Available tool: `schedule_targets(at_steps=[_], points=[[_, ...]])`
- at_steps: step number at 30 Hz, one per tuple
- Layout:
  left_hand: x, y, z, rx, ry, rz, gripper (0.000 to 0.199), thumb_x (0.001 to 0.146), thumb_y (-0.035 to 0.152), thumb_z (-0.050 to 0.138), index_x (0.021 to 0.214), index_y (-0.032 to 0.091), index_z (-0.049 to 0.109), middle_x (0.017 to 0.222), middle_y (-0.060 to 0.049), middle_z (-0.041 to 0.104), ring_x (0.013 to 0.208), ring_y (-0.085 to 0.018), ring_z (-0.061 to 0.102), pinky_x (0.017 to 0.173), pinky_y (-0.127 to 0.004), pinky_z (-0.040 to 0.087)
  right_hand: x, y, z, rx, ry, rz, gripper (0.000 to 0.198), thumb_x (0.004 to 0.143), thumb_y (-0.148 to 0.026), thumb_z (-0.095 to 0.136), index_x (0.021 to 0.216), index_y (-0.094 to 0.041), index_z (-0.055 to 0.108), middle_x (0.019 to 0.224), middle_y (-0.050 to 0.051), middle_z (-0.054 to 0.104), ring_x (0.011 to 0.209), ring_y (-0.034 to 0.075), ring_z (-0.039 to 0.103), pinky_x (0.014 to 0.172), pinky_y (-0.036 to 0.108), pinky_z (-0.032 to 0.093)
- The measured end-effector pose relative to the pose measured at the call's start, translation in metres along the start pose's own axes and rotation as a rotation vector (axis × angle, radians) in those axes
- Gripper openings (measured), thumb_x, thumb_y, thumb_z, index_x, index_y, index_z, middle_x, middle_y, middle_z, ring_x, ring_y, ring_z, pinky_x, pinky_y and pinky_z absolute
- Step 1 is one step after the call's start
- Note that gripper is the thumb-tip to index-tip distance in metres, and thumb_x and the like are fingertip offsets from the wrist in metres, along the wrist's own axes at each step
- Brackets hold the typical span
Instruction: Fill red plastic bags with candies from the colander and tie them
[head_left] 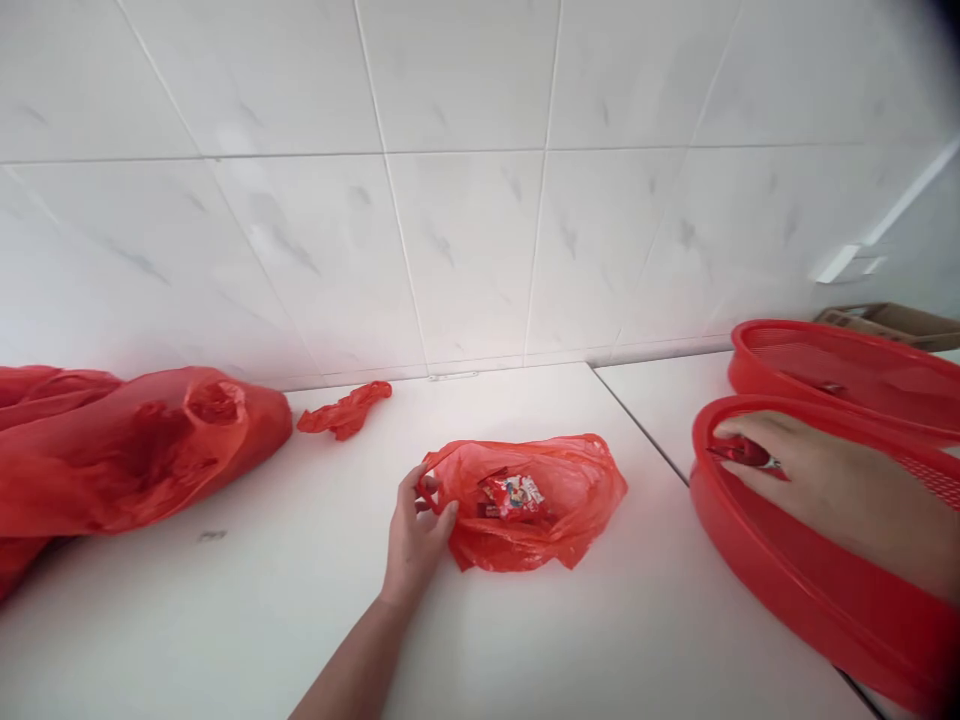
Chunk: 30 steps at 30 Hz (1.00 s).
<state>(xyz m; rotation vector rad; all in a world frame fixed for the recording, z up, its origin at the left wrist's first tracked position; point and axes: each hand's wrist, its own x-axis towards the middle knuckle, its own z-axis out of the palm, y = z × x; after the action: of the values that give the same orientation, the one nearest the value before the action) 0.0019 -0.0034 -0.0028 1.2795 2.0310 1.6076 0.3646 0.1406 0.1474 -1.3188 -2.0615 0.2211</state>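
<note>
A thin red plastic bag [592, 490] lies on the white table with its mouth spread upward. Inside it rest a few small red wrapped packets [516, 495], the top one printed with a picture. My left hand [420, 530] pinches the bag's left edge between thumb and fingers. Over the left rim of the nearer red plastic basket [757, 560], my right hand [787, 460] grips a small shiny red wrapped packet [739, 452]. Part of that packet is hidden by my fingers.
A second red basket [832, 350] stands behind, with a small item inside. At the left lies a large red plastic bag bundle [150, 450], with a crumpled red scrap [349, 410] nearby. A cardboard box [900, 322] sits at the far right. A tiled wall [465, 240] borders the table.
</note>
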Motion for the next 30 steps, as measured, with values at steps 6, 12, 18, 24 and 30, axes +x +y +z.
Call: schedule_targets(at_steps=[6, 12, 18, 24, 30], points=[[-0.003, 0.001, -0.003, 0.005, -0.019, 0.028, 0.053, 0.08, 0.029, 0.059, 0.128, 0.027, 0.037, 0.104, -0.004, 0.056, 0.092, -0.016, 0.058, 0.084, -0.036, 0.049, -0.018, -0.095, 0.042, -0.096, -0.219, -0.378, 0.013, 0.087, -0.033, 0.047, 0.096, -0.029, 0.056, 0.095, 0.001, 0.062, 0.068, 0.016, 0.057, 0.057, 0.028, 0.04], [-0.004, 0.004, -0.003, 0.005, -0.015, 0.04, 0.051, 0.081, 0.028, 0.057, 0.128, 0.027, 0.037, 0.104, -0.003, 0.055, 0.092, -0.016, 0.057, 0.083, -0.035, 0.049, -0.013, -0.102, 0.088, -0.056, -0.534, -0.354, 0.046, 0.077, -0.023, 0.058, 0.121, -0.034, 0.05, 0.118, 0.001, 0.057, 0.085, 0.02, 0.061, 0.068, 0.03, 0.047], [-0.003, 0.002, -0.002, -0.027, -0.021, 0.067, 0.05, 0.08, 0.026, 0.058, 0.127, 0.026, 0.04, 0.104, -0.003, 0.057, 0.091, -0.016, 0.057, 0.084, -0.036, 0.049, -0.03, -0.066, 0.091, -0.141, -0.113, -0.087, 0.048, 0.087, -0.047, 0.048, 0.131, -0.028, 0.041, 0.133, 0.006, 0.047, 0.106, 0.026, 0.056, 0.07, 0.032, 0.05], [0.003, 0.014, -0.002, -0.143, 0.087, -0.054, 0.04, 0.083, 0.032, 0.056, 0.121, 0.025, 0.046, 0.102, -0.003, 0.058, 0.091, -0.016, 0.057, 0.081, -0.033, 0.049, -0.035, -0.04, 0.118, -0.112, -0.221, 0.107, 0.04, 0.083, -0.057, 0.048, 0.101, -0.022, 0.055, 0.108, 0.008, 0.059, 0.07, 0.02, 0.06, 0.05, 0.03, 0.043], [0.046, 0.061, -0.034, -0.367, 0.191, -0.019, 0.034, 0.079, 0.028, 0.063, 0.11, 0.021, 0.053, 0.077, 0.002, 0.056, 0.068, -0.011, 0.055, 0.063, -0.023, 0.046, 0.01, -0.061, 0.098, 0.483, -0.12, 0.212, 0.029, 0.078, -0.048, 0.059, 0.067, -0.021, 0.056, 0.065, -0.001, 0.056, 0.059, 0.015, 0.052, 0.054, 0.026, 0.041]])
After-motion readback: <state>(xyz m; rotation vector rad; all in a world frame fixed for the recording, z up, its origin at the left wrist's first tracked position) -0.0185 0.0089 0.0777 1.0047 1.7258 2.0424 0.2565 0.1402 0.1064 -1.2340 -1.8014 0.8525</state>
